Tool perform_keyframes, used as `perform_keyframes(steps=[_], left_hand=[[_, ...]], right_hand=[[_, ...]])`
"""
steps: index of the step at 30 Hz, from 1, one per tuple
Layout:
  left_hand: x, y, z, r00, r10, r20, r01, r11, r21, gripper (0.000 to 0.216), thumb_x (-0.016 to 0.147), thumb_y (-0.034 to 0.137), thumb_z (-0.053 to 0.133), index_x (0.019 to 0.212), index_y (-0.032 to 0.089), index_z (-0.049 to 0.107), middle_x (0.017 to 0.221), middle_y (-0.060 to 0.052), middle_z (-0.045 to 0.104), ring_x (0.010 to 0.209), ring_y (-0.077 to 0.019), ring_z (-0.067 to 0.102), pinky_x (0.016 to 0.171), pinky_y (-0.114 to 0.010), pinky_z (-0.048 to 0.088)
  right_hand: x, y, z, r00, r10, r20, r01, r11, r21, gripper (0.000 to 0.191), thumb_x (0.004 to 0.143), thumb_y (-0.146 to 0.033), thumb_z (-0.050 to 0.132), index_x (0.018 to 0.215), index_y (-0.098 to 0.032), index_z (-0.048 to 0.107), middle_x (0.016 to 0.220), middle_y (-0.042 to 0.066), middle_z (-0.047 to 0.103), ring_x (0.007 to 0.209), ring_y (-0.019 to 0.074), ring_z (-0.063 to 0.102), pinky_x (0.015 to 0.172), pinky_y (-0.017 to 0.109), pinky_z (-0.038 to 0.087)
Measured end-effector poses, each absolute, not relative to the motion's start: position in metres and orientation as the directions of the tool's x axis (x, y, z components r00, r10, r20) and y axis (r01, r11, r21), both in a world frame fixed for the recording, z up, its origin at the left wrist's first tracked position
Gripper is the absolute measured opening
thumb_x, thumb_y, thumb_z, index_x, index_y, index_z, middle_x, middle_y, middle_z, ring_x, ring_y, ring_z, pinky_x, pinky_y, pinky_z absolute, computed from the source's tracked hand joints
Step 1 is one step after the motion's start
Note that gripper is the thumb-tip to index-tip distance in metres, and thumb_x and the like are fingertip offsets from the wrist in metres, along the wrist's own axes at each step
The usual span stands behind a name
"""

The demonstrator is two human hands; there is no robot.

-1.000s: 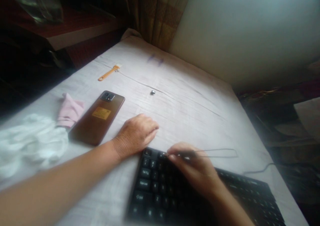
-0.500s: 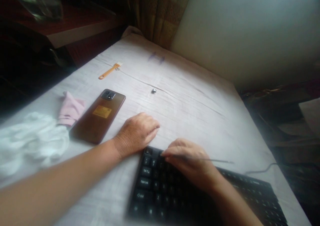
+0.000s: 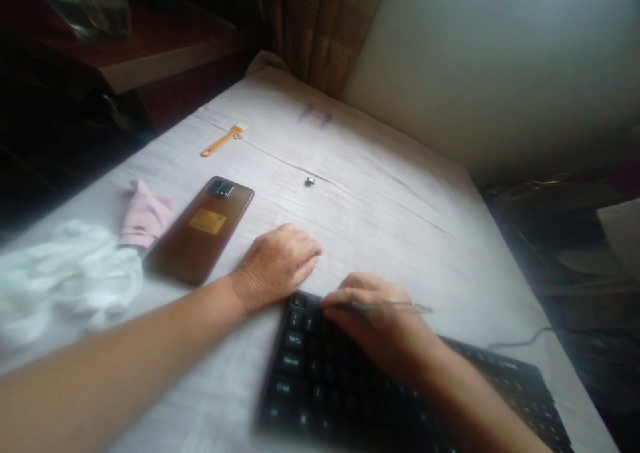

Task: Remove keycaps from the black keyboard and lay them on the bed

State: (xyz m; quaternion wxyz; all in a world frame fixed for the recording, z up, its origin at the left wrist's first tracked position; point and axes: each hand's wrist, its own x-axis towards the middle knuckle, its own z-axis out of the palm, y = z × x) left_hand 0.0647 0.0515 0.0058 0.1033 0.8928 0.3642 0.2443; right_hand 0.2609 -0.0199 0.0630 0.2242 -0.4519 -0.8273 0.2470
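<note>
Black plastic makes up the long, flat keyboard, its blocky square keys printed in white, lying on a pale, softly creased cloth at the lower right. Over its upper rows, near the top left corner, bends the right hand, thumb and forefinger pinched on a slim dark tool whose thin end extends past the back of the hand; blur leaves its exact form uncertain. Just beside that corner, the left hand rests knuckles up on the fabric, fingers bent under, and I cannot tell how tightly they close.

Near the left wrist lies a glossy brown phone, face down, with a rectangular yellowish label and a squarish camera block. Pleated pink fabric and a rumpled white cloth bunch near its lower end. Farther off sit a flat orange-handled brush with pale bristles and a tiny, shiny dark piece. A thin dark cable curves beyond the keyboard.
</note>
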Motion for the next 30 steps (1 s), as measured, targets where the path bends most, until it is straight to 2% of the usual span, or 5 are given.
perform_keyframes(steps=[5, 9, 16, 25, 30], left_hand=[[0.065, 0.051, 0.006, 0.615, 0.703, 0.356, 0.6, -0.711, 0.367, 0.013, 0.094, 0.023, 0.056, 0.093, 0.021, 0.068, 0.087, -0.002, 0.069, 0.087, -0.0209, 0.061, 0.076, -0.034, 0.049], [0.065, 0.051, 0.007, 0.616, 0.704, 0.354, 0.604, -0.71, 0.363, 0.014, 0.095, 0.023, 0.055, 0.094, 0.02, 0.068, 0.088, -0.002, 0.07, 0.087, -0.021, 0.061, 0.077, -0.034, 0.05], [0.065, 0.051, 0.008, 0.623, 0.696, 0.358, 0.601, -0.718, 0.35, 0.012, 0.094, 0.022, 0.055, 0.093, 0.02, 0.067, 0.087, -0.002, 0.07, 0.088, -0.0206, 0.061, 0.078, -0.033, 0.05], [0.066, 0.052, 0.007, 0.619, 0.694, 0.367, 0.603, -0.72, 0.344, 0.014, 0.095, 0.023, 0.054, 0.094, 0.02, 0.067, 0.087, -0.003, 0.069, 0.087, -0.021, 0.06, 0.078, -0.033, 0.048], [0.065, 0.052, 0.008, 0.621, 0.688, 0.376, 0.597, -0.726, 0.342, 0.013, 0.094, 0.022, 0.055, 0.093, 0.02, 0.067, 0.087, -0.002, 0.07, 0.085, -0.0205, 0.06, 0.077, -0.032, 0.048]], right_hand=[[0.262, -0.029, 0.051, -0.386, 0.895, 0.224, 0.581, 0.424, -0.695, 0.013, 0.094, -0.016, 0.061, 0.093, -0.021, 0.073, 0.072, 0.001, 0.068, 0.064, 0.0131, 0.067, 0.06, 0.022, 0.054], [0.263, -0.032, 0.049, -0.385, 0.892, 0.238, 0.585, 0.435, -0.685, 0.012, 0.094, -0.018, 0.061, 0.094, -0.023, 0.072, 0.074, 0.001, 0.069, 0.065, 0.0129, 0.067, 0.06, 0.022, 0.055], [0.261, -0.024, 0.06, -0.473, 0.868, 0.15, 0.672, 0.466, -0.575, 0.015, 0.096, -0.022, 0.06, 0.088, -0.021, 0.073, 0.077, 0.003, 0.069, 0.066, 0.0141, 0.066, 0.063, 0.025, 0.055], [0.25, -0.028, 0.064, -0.526, 0.835, 0.161, 0.744, 0.544, -0.388, 0.012, 0.09, -0.014, 0.065, 0.084, -0.02, 0.073, 0.077, 0.004, 0.069, 0.066, 0.0167, 0.063, 0.061, 0.027, 0.053], [0.26, -0.025, 0.056, -0.442, 0.887, 0.131, 0.651, 0.418, -0.633, 0.012, 0.093, -0.017, 0.061, 0.092, -0.02, 0.073, 0.084, 0.004, 0.072, 0.074, 0.0158, 0.069, 0.068, 0.027, 0.057]])
